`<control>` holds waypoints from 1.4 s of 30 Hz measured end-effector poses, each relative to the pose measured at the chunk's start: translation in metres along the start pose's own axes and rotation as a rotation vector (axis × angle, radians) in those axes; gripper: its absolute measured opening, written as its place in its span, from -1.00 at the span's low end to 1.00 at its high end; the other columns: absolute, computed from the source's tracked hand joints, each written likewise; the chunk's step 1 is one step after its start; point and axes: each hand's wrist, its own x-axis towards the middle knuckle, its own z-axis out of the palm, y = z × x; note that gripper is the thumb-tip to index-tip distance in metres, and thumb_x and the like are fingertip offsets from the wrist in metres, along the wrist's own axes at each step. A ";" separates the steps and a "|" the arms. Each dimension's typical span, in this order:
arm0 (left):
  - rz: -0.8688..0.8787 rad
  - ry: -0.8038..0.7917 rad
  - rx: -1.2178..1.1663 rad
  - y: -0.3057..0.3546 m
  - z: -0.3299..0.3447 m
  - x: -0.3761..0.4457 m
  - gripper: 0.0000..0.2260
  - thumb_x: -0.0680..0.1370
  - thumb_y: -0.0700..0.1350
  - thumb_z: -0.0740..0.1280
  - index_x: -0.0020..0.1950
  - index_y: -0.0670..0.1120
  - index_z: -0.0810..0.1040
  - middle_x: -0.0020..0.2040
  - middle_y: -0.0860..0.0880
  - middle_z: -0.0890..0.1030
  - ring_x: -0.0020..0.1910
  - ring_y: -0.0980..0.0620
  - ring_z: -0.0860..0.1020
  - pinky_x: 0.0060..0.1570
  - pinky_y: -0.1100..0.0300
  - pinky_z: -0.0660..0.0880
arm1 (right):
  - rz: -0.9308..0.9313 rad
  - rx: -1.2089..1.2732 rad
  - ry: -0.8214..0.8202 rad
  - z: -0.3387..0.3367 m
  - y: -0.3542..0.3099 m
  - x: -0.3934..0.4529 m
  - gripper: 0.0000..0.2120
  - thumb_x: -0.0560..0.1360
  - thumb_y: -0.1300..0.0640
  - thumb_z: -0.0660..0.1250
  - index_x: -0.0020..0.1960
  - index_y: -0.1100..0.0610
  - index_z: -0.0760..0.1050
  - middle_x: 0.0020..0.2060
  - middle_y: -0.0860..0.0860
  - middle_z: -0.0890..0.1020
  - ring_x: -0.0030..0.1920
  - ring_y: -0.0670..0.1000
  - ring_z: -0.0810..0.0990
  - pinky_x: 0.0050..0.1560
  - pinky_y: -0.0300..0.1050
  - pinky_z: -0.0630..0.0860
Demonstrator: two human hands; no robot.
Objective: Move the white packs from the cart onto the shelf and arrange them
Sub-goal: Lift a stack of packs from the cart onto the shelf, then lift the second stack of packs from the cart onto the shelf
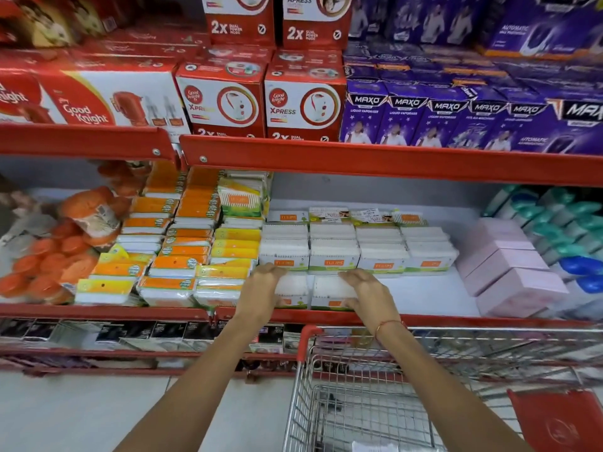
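Two white packs with orange labels lie side by side at the front of the middle shelf (424, 295). My left hand (261, 288) grips the left pack (293, 288) on its left side. My right hand (368, 295) holds the right pack (329, 288) from its right side. Behind them stand rows of the same white packs (359, 252), several across. The wire cart (375, 386) with a red handle stands below the shelf at the lower right; a white pack (375, 446) shows at its bottom.
Orange and yellow packs (176, 256) fill the shelf left of the white ones. Pink boxes (509, 272) and blue-green bottles (567, 230) stand to the right. Bare shelf lies between the front packs and the pink boxes. Red and purple boxes sit above.
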 end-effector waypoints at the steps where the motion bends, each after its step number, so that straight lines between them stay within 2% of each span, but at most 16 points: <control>1: 0.005 0.000 0.001 0.000 0.001 0.001 -0.44 0.41 -0.29 0.46 0.38 -0.10 0.41 0.32 -0.10 0.50 0.32 -0.08 0.43 0.29 0.10 0.44 | 0.006 0.000 -0.010 0.001 0.001 0.001 -0.43 0.44 0.23 0.41 0.41 0.10 0.32 0.37 0.03 0.42 0.34 0.05 0.41 0.36 -0.08 0.38; 6: 0.021 -0.020 0.005 -0.002 0.004 -0.003 -0.37 0.44 -0.17 0.46 0.45 -0.07 0.29 0.42 -0.08 0.38 0.40 -0.06 0.34 0.35 0.10 0.38 | -0.015 -0.039 -0.033 0.004 0.001 -0.001 -0.42 0.49 0.17 0.36 0.45 0.07 0.24 0.45 0.03 0.31 0.45 0.02 0.25 0.40 -0.06 0.35; 8: 0.097 0.033 -0.004 0.001 0.008 -0.010 -0.39 0.46 -0.11 0.44 0.46 -0.08 0.28 0.46 -0.06 0.33 0.45 -0.05 0.27 0.40 0.10 0.29 | -0.037 -0.021 0.033 0.003 0.003 -0.009 -0.44 0.49 0.12 0.36 0.44 0.10 0.26 0.45 0.04 0.31 0.47 0.02 0.22 0.40 -0.05 0.36; 11: 0.279 0.189 -0.031 0.014 0.019 -0.023 -0.57 0.49 -0.08 0.39 0.33 -0.15 0.45 0.34 -0.10 0.49 0.36 -0.06 0.42 0.37 0.03 0.40 | -0.110 0.018 0.304 0.000 0.008 -0.029 -0.65 0.52 0.06 0.29 0.26 0.16 0.49 0.23 0.08 0.56 0.24 0.02 0.53 0.18 -0.10 0.55; 13: 0.351 0.275 -0.060 0.028 0.029 -0.032 -0.69 0.54 -0.04 0.30 0.23 -0.15 0.54 0.22 -0.09 0.58 0.25 -0.03 0.51 0.27 0.03 0.48 | -0.160 0.044 0.424 -0.001 0.014 -0.046 -0.70 0.53 0.03 0.21 0.11 0.17 0.59 0.04 0.07 0.66 0.05 -0.01 0.62 0.03 -0.16 0.63; 17: 0.421 0.258 -0.112 0.055 0.056 -0.048 -0.76 0.58 -0.10 0.22 0.12 -0.16 0.59 0.07 -0.07 0.64 0.12 0.02 0.55 0.19 0.14 0.48 | -0.212 0.043 0.439 0.016 0.042 -0.075 -0.89 0.49 0.20 0.36 -0.03 0.20 0.62 -0.12 0.07 0.68 -0.09 0.02 0.63 0.01 -0.15 0.59; 20: 0.428 0.109 -0.102 0.077 0.094 -0.061 -0.75 0.58 -0.10 0.18 0.04 -0.17 0.62 0.01 -0.08 0.66 0.04 -0.02 0.58 0.12 0.18 0.46 | -0.160 0.044 0.261 0.036 0.081 -0.105 -0.79 0.54 0.12 0.24 -0.04 0.19 0.61 -0.12 0.07 0.67 -0.09 0.05 0.63 -0.03 -0.11 0.59; 23: 0.408 -0.068 -0.057 0.091 0.137 -0.071 -0.70 0.56 -0.07 0.14 -0.02 -0.17 0.64 -0.05 -0.10 0.68 -0.03 -0.08 0.63 0.07 0.18 0.39 | -0.071 0.032 0.004 0.065 0.123 -0.134 -0.68 0.54 0.04 0.12 0.00 0.17 0.60 -0.05 0.11 0.66 -0.08 0.11 0.64 -0.17 -0.04 0.63; 25: 0.377 -0.188 -0.033 0.100 0.166 -0.078 -0.71 0.56 -0.08 0.17 0.00 -0.20 0.63 -0.02 -0.14 0.67 -0.02 -0.13 0.63 0.06 0.18 0.44 | 0.007 0.022 -0.184 0.084 0.151 -0.154 -0.74 0.57 0.08 0.18 0.14 0.16 0.54 0.12 0.13 0.59 0.07 0.16 0.59 -0.05 0.05 0.61; 27: 0.356 -0.304 -0.004 0.107 0.195 -0.085 -0.76 0.56 -0.11 0.26 0.10 -0.22 0.59 0.10 -0.17 0.63 0.12 -0.14 0.58 0.10 0.12 0.50 | 0.053 -0.011 -0.397 0.101 0.177 -0.174 -0.68 0.57 0.11 0.23 0.31 0.13 0.41 0.27 0.10 0.48 0.26 0.13 0.45 0.17 0.05 0.51; 30: 0.171 -0.625 0.071 0.111 0.242 -0.097 -0.57 0.59 -0.01 0.24 0.39 -0.18 0.35 0.43 -0.15 0.37 0.41 -0.10 0.32 0.34 0.08 0.32 | 0.114 -0.057 -0.631 0.126 0.209 -0.197 -0.49 0.53 0.07 0.30 0.43 0.12 0.24 0.38 0.09 0.36 0.39 0.09 0.31 0.32 0.00 0.42; 32: 0.113 -0.751 0.148 0.107 0.274 -0.105 -0.45 0.55 0.05 0.29 0.44 -0.18 0.27 0.44 -0.16 0.33 0.41 -0.11 0.30 0.36 0.06 0.31 | 0.142 -0.054 -0.700 0.144 0.224 -0.209 -0.35 0.46 0.06 0.38 0.45 0.14 0.18 0.42 0.11 0.31 0.43 0.10 0.26 0.39 0.00 0.34; 35: 0.106 -0.827 0.222 0.104 0.312 -0.115 -0.30 0.43 0.12 0.41 0.44 -0.18 0.25 0.43 -0.15 0.34 0.40 -0.12 0.31 0.40 0.04 0.30 | 0.113 -0.135 -0.758 0.167 0.244 -0.221 -0.15 0.39 0.04 0.46 0.49 0.19 0.04 0.49 0.14 0.18 0.48 0.13 0.15 0.51 -0.02 0.14; 38: 0.127 -0.858 0.262 0.104 0.340 -0.123 -0.21 0.38 0.08 0.47 0.47 -0.16 0.19 0.49 -0.14 0.26 0.45 -0.12 0.24 0.47 0.06 0.20 | 0.079 -0.167 -0.795 0.187 0.257 -0.225 -0.12 0.38 0.05 0.45 0.50 0.21 0.00 0.53 0.13 0.05 0.51 0.13 0.02 0.53 0.01 0.00; 40: 0.116 -0.836 0.244 0.103 0.350 -0.130 -0.23 0.38 0.03 0.48 0.47 -0.14 0.20 0.51 -0.13 0.23 0.47 -0.11 0.22 0.48 0.06 0.19 | 0.107 -0.111 -0.761 0.194 0.260 -0.227 -0.16 0.34 0.08 0.49 0.46 0.24 0.12 0.52 0.14 0.07 0.50 0.14 0.07 0.52 -0.01 0.11; 42: 0.066 -0.812 0.169 0.104 0.353 -0.136 -0.25 0.37 -0.02 0.50 0.45 -0.12 0.22 0.48 -0.12 0.28 0.43 -0.11 0.28 0.42 0.05 0.31 | 0.144 -0.012 -0.727 0.195 0.260 -0.229 -0.19 0.29 0.12 0.52 0.40 0.27 0.19 0.47 0.16 0.22 0.44 0.14 0.23 0.41 -0.05 0.34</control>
